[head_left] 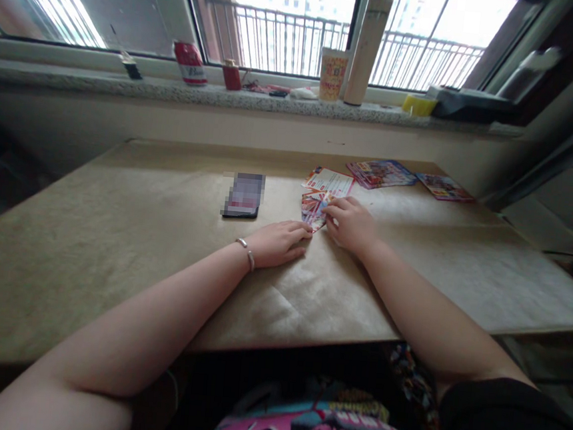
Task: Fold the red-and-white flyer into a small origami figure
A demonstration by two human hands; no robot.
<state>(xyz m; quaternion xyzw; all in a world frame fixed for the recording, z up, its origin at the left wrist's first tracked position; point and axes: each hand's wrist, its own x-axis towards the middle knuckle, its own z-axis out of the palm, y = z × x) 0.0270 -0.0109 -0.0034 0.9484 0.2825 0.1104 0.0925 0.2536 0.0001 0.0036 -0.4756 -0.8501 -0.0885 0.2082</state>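
A small colourful printed card (312,206) lies on the table in front of me, its right part covered by fingers. My right hand (350,224) pinches the card's right edge between thumb and fingers. Resting flat with its fingers stretched out, my left hand (278,243) touches the card's lower edge at the fingertips and wears a silver bracelet on the wrist. Just beyond sits a white card with red printing (333,181), partly overlapped by the nearer card. Farther back lie a spread pile of colourful cards or packets (383,174) and a smaller pile (444,187).
A phone (244,196) with a blurred-out screen lies left of the cards on the beige table (88,238). Along the windowsill (276,104) stand a red can (189,64), a red lighter-like item (232,76), a paper cup (333,76) and a tall cylinder (367,51).
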